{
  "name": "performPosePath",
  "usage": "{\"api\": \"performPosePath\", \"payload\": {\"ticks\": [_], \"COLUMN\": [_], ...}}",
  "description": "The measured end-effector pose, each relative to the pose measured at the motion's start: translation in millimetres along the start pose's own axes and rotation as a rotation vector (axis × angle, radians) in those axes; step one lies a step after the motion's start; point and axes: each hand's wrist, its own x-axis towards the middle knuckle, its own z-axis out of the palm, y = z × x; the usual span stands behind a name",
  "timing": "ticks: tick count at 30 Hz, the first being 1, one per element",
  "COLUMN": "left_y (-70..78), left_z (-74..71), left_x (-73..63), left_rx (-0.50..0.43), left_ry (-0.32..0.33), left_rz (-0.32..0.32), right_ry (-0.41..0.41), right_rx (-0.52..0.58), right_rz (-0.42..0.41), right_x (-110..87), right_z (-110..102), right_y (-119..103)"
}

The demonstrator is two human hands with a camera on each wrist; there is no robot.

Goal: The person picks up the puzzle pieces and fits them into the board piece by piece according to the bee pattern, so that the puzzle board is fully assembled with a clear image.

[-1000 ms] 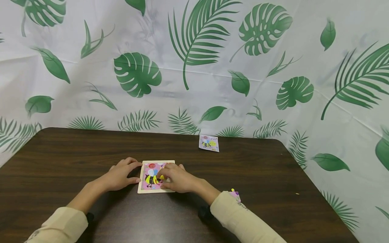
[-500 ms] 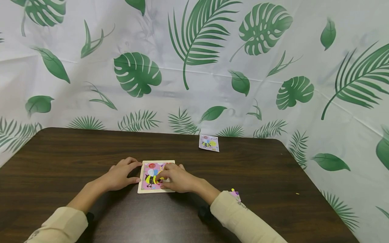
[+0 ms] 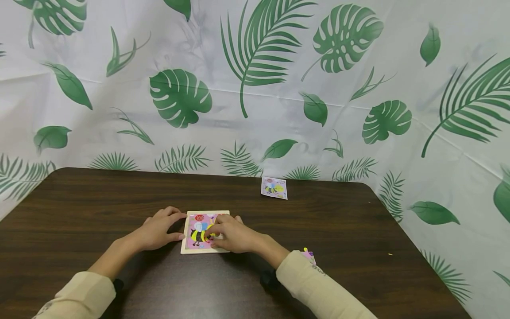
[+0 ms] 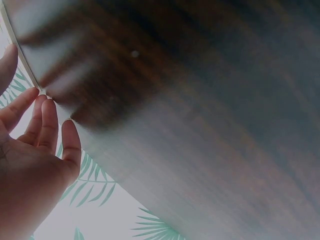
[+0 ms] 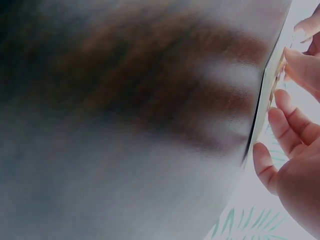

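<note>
A square jigsaw puzzle [image 3: 195,244] with a cartoon bee on pink lies flat in its pale wooden tray frame [image 3: 199,251] in the head view. At its left edge, the fingertips and thumb of my left hand [image 3: 159,228] touch the frame, fingers spread and holding nothing. My right hand [image 3: 237,235] reaches over the puzzle's right half, thumb and index finger bent down around a puzzle piece at the bee's head. Much of that piece is hidden under the fingers. The right wrist view shows the right hand [image 5: 295,135] low along the frame's edge [image 5: 267,85].
A loose puzzle piece [image 3: 308,257], pink with a yellow knob, lies beside the right sleeve [image 3: 314,283]. A picture card [image 3: 274,188] of the same bee rests near the back edge of the dark wooden table [image 3: 338,221]. A leaf-patterned cloth [image 3: 275,110] hangs behind.
The right index finger shifts very slightly over the bee's head. The left hand, frame, loose piece and card keep their places.
</note>
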Motion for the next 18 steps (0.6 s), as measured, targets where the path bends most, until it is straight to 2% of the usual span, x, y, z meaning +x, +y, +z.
{"api": "performPosePath", "payload": {"ticks": [18], "left_y": [0.3], "left_z": [-0.3], "left_x": [-0.2], "left_rx": [0.001], "left_ry": [-0.002], "left_rz": [-0.001], "right_ry": [-0.014], "right_rx": [0.012], "right_rz": [-0.005], "right_x": [1.0], "right_z": [-0.6], "right_y": [0.7]}}
